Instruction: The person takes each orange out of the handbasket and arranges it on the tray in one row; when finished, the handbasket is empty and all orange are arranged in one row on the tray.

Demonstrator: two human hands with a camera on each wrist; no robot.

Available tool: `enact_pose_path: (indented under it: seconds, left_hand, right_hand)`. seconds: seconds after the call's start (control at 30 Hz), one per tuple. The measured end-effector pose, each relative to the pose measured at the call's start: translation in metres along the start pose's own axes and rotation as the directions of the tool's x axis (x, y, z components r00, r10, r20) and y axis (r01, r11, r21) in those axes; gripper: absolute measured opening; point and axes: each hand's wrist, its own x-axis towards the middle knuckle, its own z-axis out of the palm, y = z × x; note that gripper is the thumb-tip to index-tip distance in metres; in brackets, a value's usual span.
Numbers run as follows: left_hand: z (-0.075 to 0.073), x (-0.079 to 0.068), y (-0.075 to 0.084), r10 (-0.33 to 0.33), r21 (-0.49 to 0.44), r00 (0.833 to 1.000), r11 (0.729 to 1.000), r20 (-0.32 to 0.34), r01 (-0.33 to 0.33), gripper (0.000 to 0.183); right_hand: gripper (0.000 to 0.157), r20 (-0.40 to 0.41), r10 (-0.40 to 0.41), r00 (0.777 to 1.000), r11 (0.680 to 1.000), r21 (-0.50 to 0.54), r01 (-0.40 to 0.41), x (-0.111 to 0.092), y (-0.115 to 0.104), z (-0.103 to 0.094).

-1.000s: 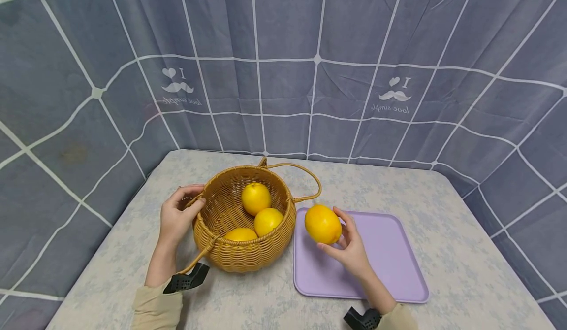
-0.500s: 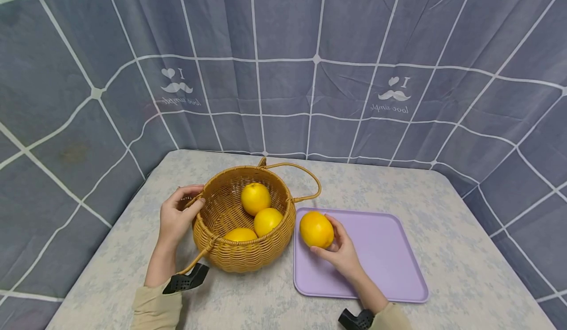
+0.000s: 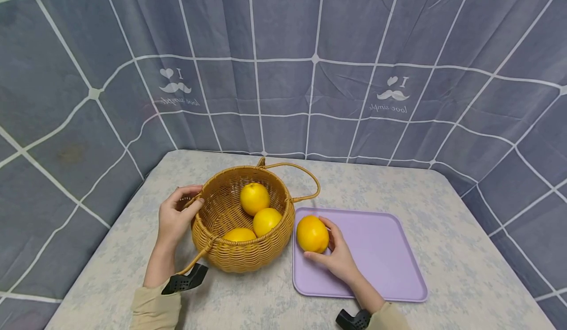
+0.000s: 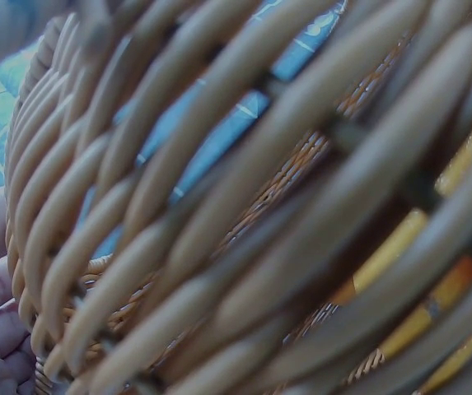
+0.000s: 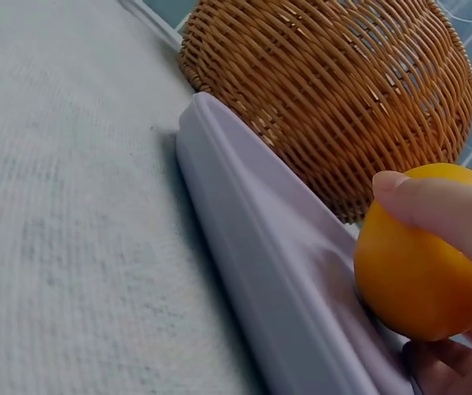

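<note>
My right hand [image 3: 337, 257] holds a yellow lemon [image 3: 312, 234], thumb and fingers around its right side. In the right wrist view the lemon [image 5: 421, 255] is low at the tray's surface; whether it bears on the tray is hard to tell. The lilac tray [image 3: 381, 256] lies beneath. To its left stands a round wicker basket [image 3: 248, 258] with several handles or loops and three lemons inside, one of them at the back [image 3: 254, 199]. My left hand [image 3: 177, 216] grips the basket's left rim, thumb toward the inside. Blurred basket weave fills most of the left wrist view.
A pale, blue-patterned cloth [image 3: 465, 251] covers the table. Grey-blue grid curtains [image 3: 288, 88] rise behind it and along both sides. The basket's right handle [image 3: 305, 170] reaches out near the tray's back left corner.
My right hand has moved left and down with the lemon, bringing it to the left part of the tray. The left hand and basket have stayed put.
</note>
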Motion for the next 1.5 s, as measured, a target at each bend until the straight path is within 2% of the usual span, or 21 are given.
enact_pose_path:
  seconds: [0.37,0.53,0.7,0.77,0.9,1.37,1.5]
  left_hand:
    - [-0.001,0.0,0.0,0.003,-0.007,1.0,1.0,0.002,-0.003,0.02]
    - [-0.001,0.0,-0.001,-0.002,-0.017,1.0,1.0,-0.001,0.002,0.019]
    - [0.0,0.0,0.0,0.0,-0.011,1.0,1.0,-0.001,0.0,0.02]
    - [0.0,0.0,0.0,0.003,-0.009,1.0,1.0,0.0,-0.003,0.02]
    - [0.0,0.0,-0.001,0.008,-0.011,1.0,1.0,0.001,-0.008,0.02]
    - [0.0,0.0,-0.002,0.002,-0.002,1.0,1.0,0.0,-0.002,0.021]
    - [0.0,0.0,-0.001,0.0,0.002,1.0,1.0,-0.001,0.0,0.021]
  right_hand:
    - [0.082,0.006,0.012,1.0,0.999,-0.047,-0.012,-0.001,-0.005,0.001]
    - [0.07,0.02,-0.04,0.999,0.999,-0.028,0.041,-0.001,-0.006,0.001]
    - [0.064,0.044,-0.099,0.994,0.995,0.023,0.098,0.002,0.018,0.001]
    - [0.065,0.048,-0.106,0.993,0.994,0.039,0.104,0.003,0.027,0.001]
    - [0.067,0.042,-0.118,0.992,0.992,0.04,0.116,0.003,0.029,0.001]
    - [0.073,0.084,-0.107,0.991,0.994,0.033,0.104,0.003,0.029,0.002]
    - [0.074,0.088,-0.104,0.991,0.994,0.037,0.101,0.002,0.02,0.002]
